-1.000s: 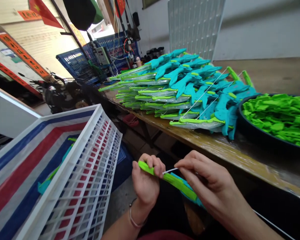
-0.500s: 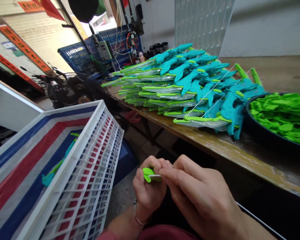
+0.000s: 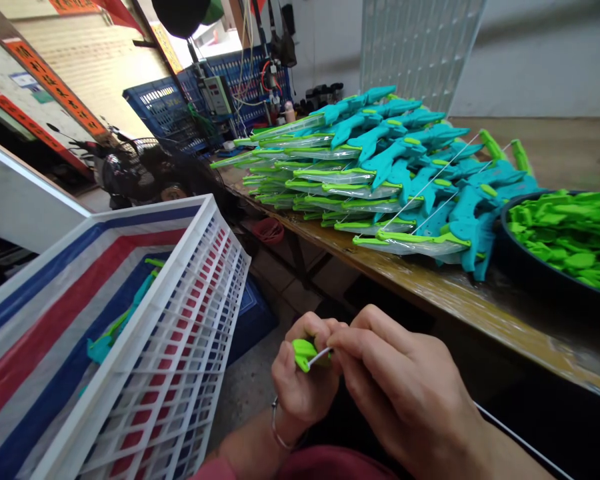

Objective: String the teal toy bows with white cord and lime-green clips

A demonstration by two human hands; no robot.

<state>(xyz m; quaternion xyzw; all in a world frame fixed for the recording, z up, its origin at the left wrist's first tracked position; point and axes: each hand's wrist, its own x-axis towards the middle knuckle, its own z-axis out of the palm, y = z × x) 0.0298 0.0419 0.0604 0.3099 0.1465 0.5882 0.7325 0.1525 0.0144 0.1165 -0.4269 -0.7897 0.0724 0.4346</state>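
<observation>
Your left hand (image 3: 305, 388) grips bright-green plastic tip (image 3: 303, 353); adjacent right hand (image 3: 405, 380) pinches thin white cord (image 3: 320, 357). Likely threading; next needs steady pull.

The person's bare left hand (image 3: 307, 377) is turned partly palm-up, its fingers curled in a closed grip and its thumb bent upright along the outer side. The bare right hand (image 3: 400, 380) shows its back, thumb and forefinger pinched together close against the left fingers. The left forearm (image 3: 257, 440) slants inward, and the right forearm (image 3: 500, 453) angles in opposite, both hands on the person's side of the brown wooden table's (image 3: 505, 327) near edge.
</observation>
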